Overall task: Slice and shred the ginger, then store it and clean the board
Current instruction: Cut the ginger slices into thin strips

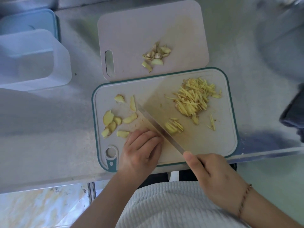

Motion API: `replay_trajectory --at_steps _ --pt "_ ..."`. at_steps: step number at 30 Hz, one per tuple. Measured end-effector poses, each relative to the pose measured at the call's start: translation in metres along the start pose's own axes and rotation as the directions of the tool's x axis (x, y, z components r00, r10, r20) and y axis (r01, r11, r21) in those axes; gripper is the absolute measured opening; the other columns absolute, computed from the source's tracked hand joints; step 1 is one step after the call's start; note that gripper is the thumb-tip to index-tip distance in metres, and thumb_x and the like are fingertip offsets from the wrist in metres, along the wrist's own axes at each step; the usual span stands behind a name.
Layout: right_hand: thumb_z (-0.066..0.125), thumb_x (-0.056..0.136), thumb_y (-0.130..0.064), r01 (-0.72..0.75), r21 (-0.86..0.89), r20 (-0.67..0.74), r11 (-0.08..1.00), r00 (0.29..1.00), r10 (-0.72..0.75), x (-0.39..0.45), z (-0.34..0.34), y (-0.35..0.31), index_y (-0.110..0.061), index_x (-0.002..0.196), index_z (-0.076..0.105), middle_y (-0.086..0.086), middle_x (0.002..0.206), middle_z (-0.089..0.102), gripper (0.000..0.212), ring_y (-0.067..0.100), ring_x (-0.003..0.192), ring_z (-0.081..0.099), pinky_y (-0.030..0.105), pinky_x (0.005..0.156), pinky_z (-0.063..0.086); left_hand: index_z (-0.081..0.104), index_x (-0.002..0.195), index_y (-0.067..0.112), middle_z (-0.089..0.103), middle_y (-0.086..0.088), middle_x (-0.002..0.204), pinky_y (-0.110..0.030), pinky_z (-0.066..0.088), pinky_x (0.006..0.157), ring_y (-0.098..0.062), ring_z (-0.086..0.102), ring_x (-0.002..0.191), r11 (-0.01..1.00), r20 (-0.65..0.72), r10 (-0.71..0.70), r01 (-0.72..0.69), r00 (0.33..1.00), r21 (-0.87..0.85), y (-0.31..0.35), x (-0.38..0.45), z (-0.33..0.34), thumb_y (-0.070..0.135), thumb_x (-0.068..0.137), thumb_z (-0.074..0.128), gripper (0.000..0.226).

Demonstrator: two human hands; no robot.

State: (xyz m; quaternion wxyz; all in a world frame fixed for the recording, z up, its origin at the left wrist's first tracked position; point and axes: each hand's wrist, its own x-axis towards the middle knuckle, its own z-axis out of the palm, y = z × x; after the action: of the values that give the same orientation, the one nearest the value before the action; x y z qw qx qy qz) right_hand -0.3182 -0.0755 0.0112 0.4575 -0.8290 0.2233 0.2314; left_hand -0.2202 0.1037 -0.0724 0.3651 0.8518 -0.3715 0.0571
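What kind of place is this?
Probably a kitchen worktop: a metal counter, two cutting boards with ginger, and a knife in the right hand.

Surface: grey metal worktop (49, 129) | Floor: pale marbled floor (41, 209) below worktop's near edge | Light: soft daylight

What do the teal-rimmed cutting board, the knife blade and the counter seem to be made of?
Teal-rimmed cutting board: likely plastic, matte beige with a moulded teal edge and groove. Knife blade: apparently steel, smooth grey with a dull sheen. Counter: probably stainless steel, brushed grey with soft reflections, though blur leaves it open.
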Motion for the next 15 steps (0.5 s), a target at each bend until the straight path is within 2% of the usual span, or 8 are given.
replay_trajectory --at_steps 5,7,10,15 --pt "0.020 0.075 -0.083 -0.059 0.006 -0.025 0.998 0.998 0.059 0.015 -0.015 0.017 -0.020 0.047 0.031 -0.005 0.041 0.029 0.069 0.007 0.041 0.030 0.021 0.046 0.030 0.079 0.084 0.005 0.074 -0.005 0.092 -0.038 0.054 0.082 -0.024 0.069 0.090 1.000 0.024 0.019 -0.020 1.000 0.018 -0.002 -0.007 -0.007 0.002 0.081 0.079 0.004" --pt "0.021 0.074 -0.084 -0.102 0.046 -0.062 0.994 0.993 0.105 0.025 -0.030 0.018 -0.019 0.047 0.031 -0.005 0.041 0.027 0.071 0.008 0.038 0.028 0.026 0.045 0.028 0.079 0.085 0.007 0.074 -0.003 0.093 -0.039 0.053 0.078 -0.025 0.068 0.091 0.998 0.024 0.052 -0.053 0.998 0.035 -0.003 -0.004 -0.007 -0.001 0.081 0.078 0.009" --pt "0.024 0.069 -0.086 -0.129 0.129 -0.044 0.983 0.990 0.136 0.036 -0.043 0.014 -0.017 0.046 0.027 -0.004 0.041 0.022 0.073 0.011 0.035 0.022 0.023 0.039 0.022 0.079 0.084 0.009 0.073 -0.002 0.090 -0.041 0.053 0.076 -0.024 0.066 0.090 0.997 -0.020 0.043 -0.042 0.999 0.069 -0.009 0.000 -0.012 -0.004 0.080 0.075 0.014" --pt "0.025 0.069 -0.087 -0.104 0.080 -0.017 0.991 0.994 0.105 0.029 -0.039 0.005 -0.019 0.049 0.028 -0.006 0.041 0.024 0.071 0.009 0.036 0.025 0.026 0.049 0.022 0.078 0.084 0.010 0.071 0.000 0.082 -0.041 0.053 0.073 -0.023 0.061 0.083 0.961 -0.215 -0.196 0.231 0.957 0.154 -0.034 0.021 -0.046 0.008 0.082 0.074 0.005"
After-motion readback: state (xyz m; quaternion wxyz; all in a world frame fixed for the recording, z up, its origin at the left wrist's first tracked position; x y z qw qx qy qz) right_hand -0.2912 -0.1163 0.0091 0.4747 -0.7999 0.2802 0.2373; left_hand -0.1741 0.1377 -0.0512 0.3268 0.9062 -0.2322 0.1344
